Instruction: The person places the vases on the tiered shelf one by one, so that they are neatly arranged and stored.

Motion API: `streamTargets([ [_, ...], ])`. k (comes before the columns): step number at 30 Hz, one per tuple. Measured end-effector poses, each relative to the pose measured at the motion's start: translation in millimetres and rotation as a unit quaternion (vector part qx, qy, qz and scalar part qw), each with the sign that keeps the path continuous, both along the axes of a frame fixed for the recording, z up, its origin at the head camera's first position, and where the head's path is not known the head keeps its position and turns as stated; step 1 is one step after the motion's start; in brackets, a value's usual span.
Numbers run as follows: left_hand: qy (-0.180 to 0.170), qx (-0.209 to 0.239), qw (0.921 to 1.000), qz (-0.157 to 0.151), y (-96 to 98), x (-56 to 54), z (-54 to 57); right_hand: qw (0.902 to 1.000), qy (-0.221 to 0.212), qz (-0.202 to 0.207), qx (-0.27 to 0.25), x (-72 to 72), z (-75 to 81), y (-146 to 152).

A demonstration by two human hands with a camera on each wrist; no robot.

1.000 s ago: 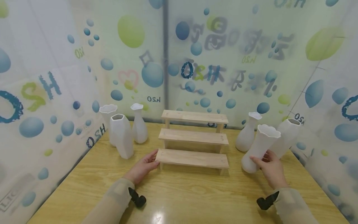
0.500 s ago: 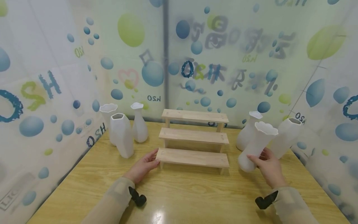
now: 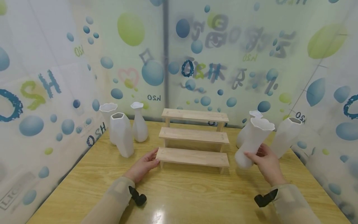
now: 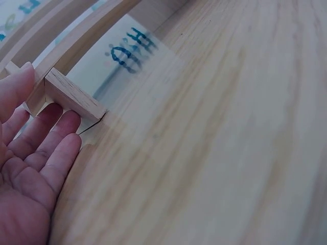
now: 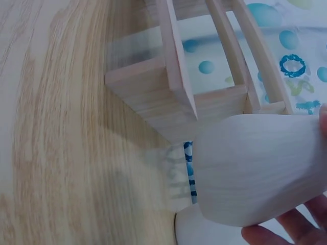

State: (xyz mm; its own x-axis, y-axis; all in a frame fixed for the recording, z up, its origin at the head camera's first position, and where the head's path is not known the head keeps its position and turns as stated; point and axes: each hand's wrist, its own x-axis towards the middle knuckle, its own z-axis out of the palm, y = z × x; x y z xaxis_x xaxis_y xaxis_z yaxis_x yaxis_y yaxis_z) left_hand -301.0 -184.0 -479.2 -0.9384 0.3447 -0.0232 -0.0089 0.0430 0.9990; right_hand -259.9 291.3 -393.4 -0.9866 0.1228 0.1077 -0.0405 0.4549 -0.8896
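In the head view my right hand grips a white vase with a wavy rim by its lower body, thumb in front. The vase is tilted, its mouth leaning right, and its base appears raised off the table. The right wrist view has its rounded lower body close up, near the stand's end. My left hand holds the left end of the lowest step of a three-step wooden stand. In the left wrist view the thumb lies at the board's edge and the fingers rest around the leg.
Left of the stand are a faceted vase, a wavy-rimmed vase partly behind it, and a slim-necked vase. To the right are another faceted vase and a partly hidden slim-necked vase. Patterned curtains enclose the wooden table.
My right hand has carried the wavy-rimmed vase left and slightly up, so it covers more of the slim-necked vase behind. My left hand stays on the stand.
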Motion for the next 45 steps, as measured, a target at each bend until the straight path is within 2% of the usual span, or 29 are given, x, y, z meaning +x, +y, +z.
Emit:
streamTargets([
  [7, 0.0, 0.003, 1.0, -0.007, 0.7, 0.2, 0.3, 0.9997, 0.008, 0.023, -0.001, 2.4, 11.3, -10],
  [19, -0.001, -0.006, 1.0, -0.003, 0.1, -0.3, 0.1, 0.9983, 0.025, 0.052, -0.011, 2.8, 18.4, -26],
  [32, -0.001, 0.001, 1.0, -0.003, 0.3, -0.2, 0.7, 0.9973, 0.026, 0.067, -0.017, -3.4, 19.5, -48],
  [40, 0.0, -0.001, 1.0, -0.003, 0.1, 0.4, 1.6, 0.9968, 0.005, 0.073, -0.032, -8.8, 18.1, -61],
  [45, 0.001, -0.008, 1.0, -0.002, 0.3, 0.7, 2.0, 0.9956, 0.017, 0.085, -0.036, -14.4, 13.8, -69],
])
